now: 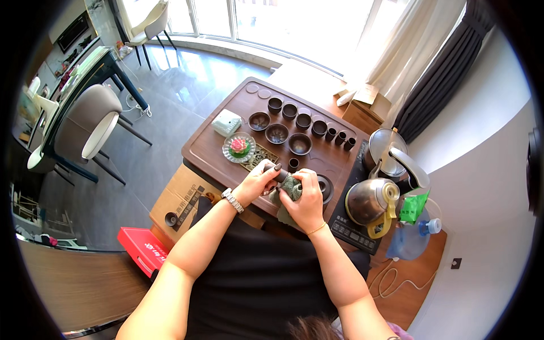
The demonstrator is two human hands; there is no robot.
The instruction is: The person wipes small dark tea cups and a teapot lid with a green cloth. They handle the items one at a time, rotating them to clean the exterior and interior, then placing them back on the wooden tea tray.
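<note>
Above the near edge of a brown tea tray (204, 131), my left hand (259, 180) grips a small dark cylindrical cup (276, 173). My right hand (304, 197) holds a grey-green cloth (291, 187) against the cup's other end. Part of the cloth hangs below my right hand. One small dark cup (293, 164) stands upright just beyond my hands. Farther back are three dark bowls (277, 133) and a slanting row of dark cups (303, 121). A dark lidded vessel (325, 189) is partly hidden behind my right hand.
A glass dish (227, 153) with a pink lotus ornament, a pack of tissues (226, 122) and a patterned metal plate (262, 156) lie on the tray's left. A steel kettle (367, 202) and a lidded pot (386, 148) stand right. A cardboard box (178, 191) is lower left.
</note>
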